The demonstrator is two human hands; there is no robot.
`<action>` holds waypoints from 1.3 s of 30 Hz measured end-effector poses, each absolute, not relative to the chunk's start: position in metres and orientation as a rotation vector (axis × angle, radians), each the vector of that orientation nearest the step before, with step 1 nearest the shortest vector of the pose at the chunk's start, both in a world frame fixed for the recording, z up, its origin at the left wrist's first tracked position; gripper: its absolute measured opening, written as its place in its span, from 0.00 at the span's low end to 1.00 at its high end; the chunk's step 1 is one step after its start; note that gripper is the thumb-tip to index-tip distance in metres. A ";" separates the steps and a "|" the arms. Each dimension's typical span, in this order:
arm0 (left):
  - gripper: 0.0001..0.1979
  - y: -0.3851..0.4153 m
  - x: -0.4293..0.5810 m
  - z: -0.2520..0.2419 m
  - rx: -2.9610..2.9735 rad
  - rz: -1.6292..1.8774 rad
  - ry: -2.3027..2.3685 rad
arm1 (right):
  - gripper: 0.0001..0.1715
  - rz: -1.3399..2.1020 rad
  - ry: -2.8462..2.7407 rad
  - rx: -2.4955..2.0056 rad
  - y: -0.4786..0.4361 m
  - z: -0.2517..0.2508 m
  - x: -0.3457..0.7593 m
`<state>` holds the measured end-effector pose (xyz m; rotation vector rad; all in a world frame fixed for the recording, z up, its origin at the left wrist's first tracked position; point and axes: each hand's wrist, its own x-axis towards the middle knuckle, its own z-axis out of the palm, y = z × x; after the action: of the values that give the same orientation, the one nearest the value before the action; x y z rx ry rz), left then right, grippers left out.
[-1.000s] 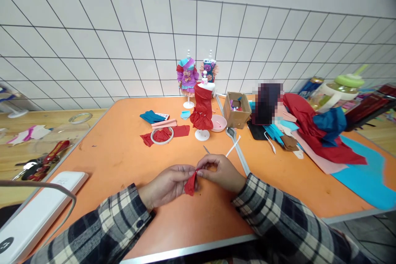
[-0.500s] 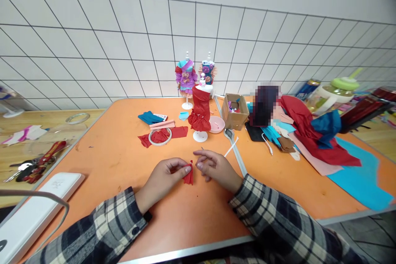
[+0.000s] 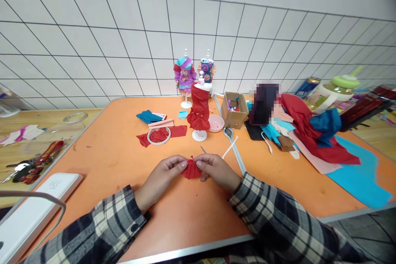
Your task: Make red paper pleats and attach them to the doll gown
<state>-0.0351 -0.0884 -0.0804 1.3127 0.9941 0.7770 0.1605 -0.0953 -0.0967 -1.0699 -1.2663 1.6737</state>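
Red pleated paper fan (image 3: 191,169) | low over orange table (image 3: 117,152), near edge | left hand (image 3: 163,177) pinches its left side | right hand (image 3: 216,169) pinches its right | red-dressed mannequin (image 3: 199,109) behind

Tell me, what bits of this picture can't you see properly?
All in the head view:
- the red pleated piece: its side edges are covered by the fingertips of the left hand and right hand, which pinch it.
- the pixelated patch: blurred out, so what stands there is unknown.
- the cardboard box: contents too small to name.
- the white device: cut off by the bottom-left edge.
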 end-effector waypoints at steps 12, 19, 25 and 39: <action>0.19 -0.087 -0.030 -0.079 1.435 0.740 1.066 | 0.24 1.617 -1.083 -1.091 -0.092 -0.104 0.153; 0.20 -0.087 -0.031 -0.081 1.345 0.791 0.984 | 0.22 1.628 -1.144 -1.054 -0.091 -0.106 0.153; 0.16 -0.091 -0.029 -0.075 1.372 0.704 1.046 | 0.27 1.539 -1.151 -1.064 -0.093 -0.103 0.155; 0.12 -0.096 -0.034 -0.085 1.988 0.627 1.153 | 0.18 1.403 -1.274 -1.025 -0.087 -0.085 0.167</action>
<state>-0.0342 -0.0964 -0.0848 1.9884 1.1531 0.6275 0.1669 -0.0874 -0.0854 -1.0251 -1.2737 1.4029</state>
